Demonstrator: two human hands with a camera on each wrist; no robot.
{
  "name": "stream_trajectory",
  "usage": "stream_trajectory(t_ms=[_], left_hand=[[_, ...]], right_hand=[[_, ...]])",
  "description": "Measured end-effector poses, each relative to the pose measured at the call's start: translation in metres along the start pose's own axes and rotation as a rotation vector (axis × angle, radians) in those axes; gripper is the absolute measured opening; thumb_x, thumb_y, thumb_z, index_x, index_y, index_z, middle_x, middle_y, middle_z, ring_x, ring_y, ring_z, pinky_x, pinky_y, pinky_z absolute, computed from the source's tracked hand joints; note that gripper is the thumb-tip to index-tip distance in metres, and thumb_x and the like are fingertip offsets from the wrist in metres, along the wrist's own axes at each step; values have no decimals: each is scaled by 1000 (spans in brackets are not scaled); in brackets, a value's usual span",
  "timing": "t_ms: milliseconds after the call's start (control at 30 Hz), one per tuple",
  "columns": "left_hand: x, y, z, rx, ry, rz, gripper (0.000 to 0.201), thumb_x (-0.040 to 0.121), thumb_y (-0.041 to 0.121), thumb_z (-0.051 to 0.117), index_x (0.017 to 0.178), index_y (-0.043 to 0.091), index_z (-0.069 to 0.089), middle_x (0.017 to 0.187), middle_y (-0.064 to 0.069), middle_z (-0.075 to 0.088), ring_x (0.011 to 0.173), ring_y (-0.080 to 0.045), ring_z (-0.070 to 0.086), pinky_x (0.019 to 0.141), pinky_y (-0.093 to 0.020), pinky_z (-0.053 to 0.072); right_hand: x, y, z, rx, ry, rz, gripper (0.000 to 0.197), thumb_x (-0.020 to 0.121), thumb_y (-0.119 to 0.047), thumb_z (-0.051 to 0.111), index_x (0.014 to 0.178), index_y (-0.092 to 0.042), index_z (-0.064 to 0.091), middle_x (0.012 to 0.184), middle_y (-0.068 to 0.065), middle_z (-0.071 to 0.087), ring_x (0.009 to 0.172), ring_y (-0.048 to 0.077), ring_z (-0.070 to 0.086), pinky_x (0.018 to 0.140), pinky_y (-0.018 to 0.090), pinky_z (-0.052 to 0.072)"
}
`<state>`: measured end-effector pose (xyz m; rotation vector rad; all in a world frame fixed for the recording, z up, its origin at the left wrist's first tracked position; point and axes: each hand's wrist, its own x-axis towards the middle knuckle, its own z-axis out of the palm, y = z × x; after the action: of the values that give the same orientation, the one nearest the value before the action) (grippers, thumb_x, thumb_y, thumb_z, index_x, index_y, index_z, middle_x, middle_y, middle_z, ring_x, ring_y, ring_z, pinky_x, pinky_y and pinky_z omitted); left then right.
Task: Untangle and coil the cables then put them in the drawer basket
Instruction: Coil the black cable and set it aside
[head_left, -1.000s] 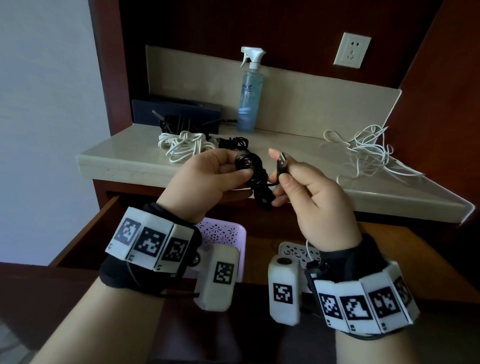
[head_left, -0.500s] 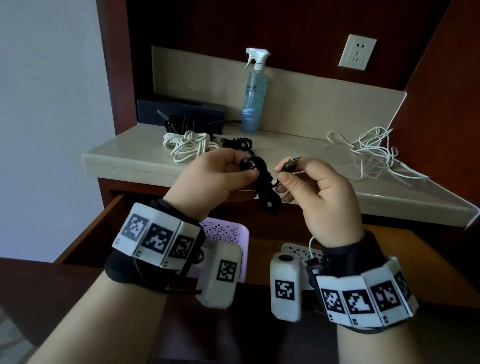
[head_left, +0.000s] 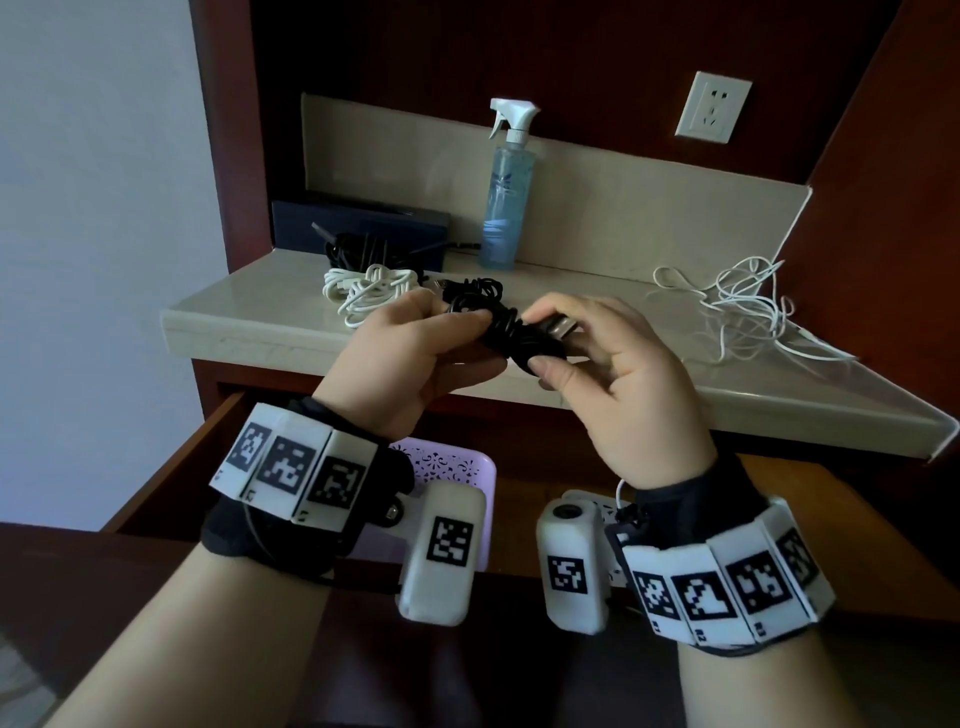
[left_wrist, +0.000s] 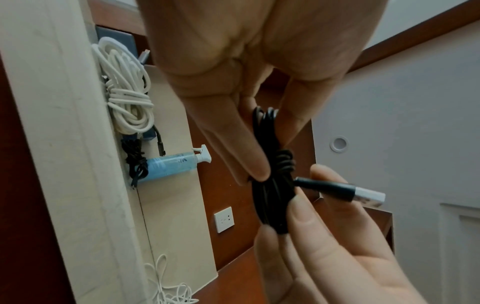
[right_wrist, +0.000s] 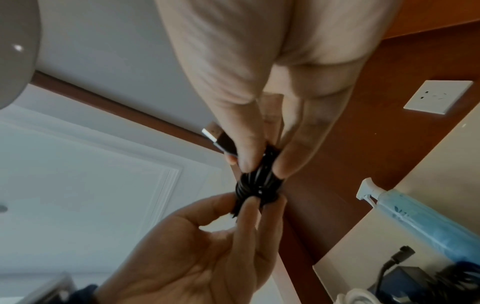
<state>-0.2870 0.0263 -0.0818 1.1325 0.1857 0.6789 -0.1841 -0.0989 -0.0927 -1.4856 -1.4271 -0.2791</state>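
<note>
A coiled black cable (head_left: 511, 335) (left_wrist: 272, 181) (right_wrist: 257, 185) hangs in the air between both hands, above the open drawer. My left hand (head_left: 415, 353) (left_wrist: 259, 144) pinches one end of the bundle. My right hand (head_left: 587, 353) (right_wrist: 259, 162) pinches the other end, and the cable's USB plug (head_left: 563, 326) (left_wrist: 363, 194) (right_wrist: 215, 136) sticks out by its fingers. A coiled white cable (head_left: 369, 293) (left_wrist: 127, 96) and a loose black cable (head_left: 475, 287) lie on the countertop (head_left: 270, 317). A tangled white cable (head_left: 748, 306) lies at the right. A lilac basket (head_left: 441, 462) sits in the drawer, partly hidden by my wrists.
A blue spray bottle (head_left: 506, 202) and a dark box (head_left: 358, 223) with black leads stand at the back of the countertop. A wall socket (head_left: 712, 106) is at the upper right. A white perforated basket (head_left: 597, 504) shows in the drawer behind my right wrist.
My right hand has swung the USB plug down from upright and closed onto the black bundle, which now lies crosswise between both hands. The hands rose slightly.
</note>
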Motion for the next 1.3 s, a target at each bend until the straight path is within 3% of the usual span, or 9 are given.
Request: stream_trajectory(t_ms=[200, 400, 500, 600, 767, 900, 1067, 1200, 1300], left_hand=[[-1, 3, 2, -5, -21, 19, 6, 92, 0, 47, 88, 1, 51, 81, -14, 62, 69, -17, 68, 61, -21, 56], [-2, 13, -10, 153, -263, 31, 23, 88, -7, 47, 96, 13, 54, 91, -4, 63, 76, -18, 68, 61, -23, 55], [-2, 17, -10, 326, -323, 44, 15, 83, 14, 53, 97, 11, 59, 97, -7, 66, 85, -18, 67, 69, -24, 56], [2, 18, -6, 448, -304, 84, 27, 71, 29, 58, 95, 17, 62, 91, -3, 67, 83, -21, 62, 72, -30, 51], [8, 17, -3, 463, -294, 66, 21, 74, 15, 61, 95, 14, 62, 86, 0, 68, 78, -12, 69, 63, -23, 57], [9, 14, -1, 401, -318, -15, 15, 85, 9, 55, 98, 12, 60, 83, -1, 71, 67, -15, 70, 54, -18, 53], [13, 15, -4, 380, -294, 27, 10, 88, 4, 53, 93, 9, 60, 72, -1, 72, 64, -15, 70, 57, -15, 53], [20, 14, -9, 237, -172, 34, 10, 92, 3, 48, 87, 6, 57, 65, 0, 66, 55, -10, 66, 52, -13, 51], [24, 10, -12, 213, -102, 13, 12, 93, 3, 48, 84, 6, 57, 71, -4, 60, 51, -9, 63, 52, -13, 51]], right_hand=[[11, -4, -5, 53, -1, -52, 33, 83, 4, 55, 99, -25, 63, 96, 0, 49, 82, 9, 57, 68, 16, 54], [22, -10, -14, 103, -112, 23, 38, 84, 4, 59, 89, -34, 63, 90, -2, 47, 64, 7, 57, 58, 13, 49], [29, -9, -18, 62, -154, 39, 39, 84, 5, 60, 89, -34, 65, 88, 1, 46, 59, 9, 56, 56, 15, 49], [34, -10, -19, 54, -198, 62, 39, 84, 2, 61, 94, -36, 63, 85, -2, 44, 54, 12, 55, 56, 18, 50], [37, -8, -20, 81, -195, 94, 39, 83, 5, 60, 90, -32, 65, 86, 3, 43, 58, 6, 54, 56, 15, 50], [37, -2, -16, 206, -157, 144, 31, 83, 4, 62, 84, -27, 65, 96, 20, 50, 73, 16, 58, 53, 17, 50], [41, 5, -18, 425, -59, 337, 13, 86, -17, 55, 80, -24, 65, 91, -8, 69, 72, 7, 64, 55, 17, 48], [43, 13, -20, 598, 50, 508, 22, 97, -15, 40, 80, -16, 54, 67, -8, 69, 60, 3, 63, 49, 12, 40], [41, 17, -19, 560, 38, 460, 23, 98, -11, 38, 81, -15, 53, 63, -9, 64, 56, 2, 54, 52, 13, 42]])
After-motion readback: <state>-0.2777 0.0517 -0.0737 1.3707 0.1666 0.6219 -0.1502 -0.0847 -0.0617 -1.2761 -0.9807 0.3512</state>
